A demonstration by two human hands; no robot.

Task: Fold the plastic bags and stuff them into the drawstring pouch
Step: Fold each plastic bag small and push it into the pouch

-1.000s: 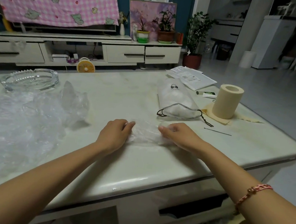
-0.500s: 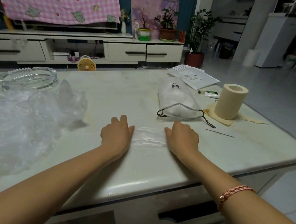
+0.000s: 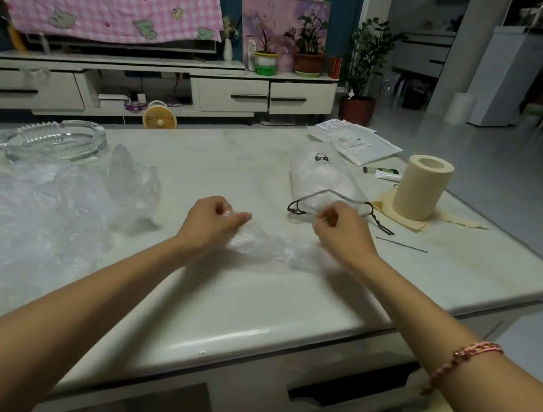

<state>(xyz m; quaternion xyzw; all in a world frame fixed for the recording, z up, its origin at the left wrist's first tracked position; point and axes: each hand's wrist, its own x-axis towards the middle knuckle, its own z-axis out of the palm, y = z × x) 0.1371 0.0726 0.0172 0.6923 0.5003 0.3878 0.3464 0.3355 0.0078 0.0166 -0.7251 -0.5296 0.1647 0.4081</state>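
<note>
Table [image 3: 182, 297]: a pale, glossy top that carried everything below.
Heap of plastic bags [image 3: 19, 224]: clear, crumpled and unfolded, it spread over the left part of the table and reached up to the glass ashtray.
Drawstring pouch [image 3: 325, 181]: white with a small dark print, it lay on its side right of centre. Its mouth faced the person, and its dark cord trailed on the table.
Glass ashtray [image 3: 52, 140]: sat at the far left, touching the back edge of the heap.
Plastic bag [image 3: 265, 243]: a clear, rumpled strip lying between the two hands, just in front of the pouch's mouth.
Paper roll [image 3: 422, 187]: cream-coloured and upright, right of the pouch on a yellowish sheet.
Left hand [image 3: 212, 222]: its fingers were curled, with thumb and forefinger pinching the strip's left end.
Right hand [image 3: 342, 232]: its fingers were curled and pinched the strip's right end, close to the pouch cord. Blur hid the exact contact.
Thin rod [image 3: 401, 245]: lay flat, right of the right hand.
</note>
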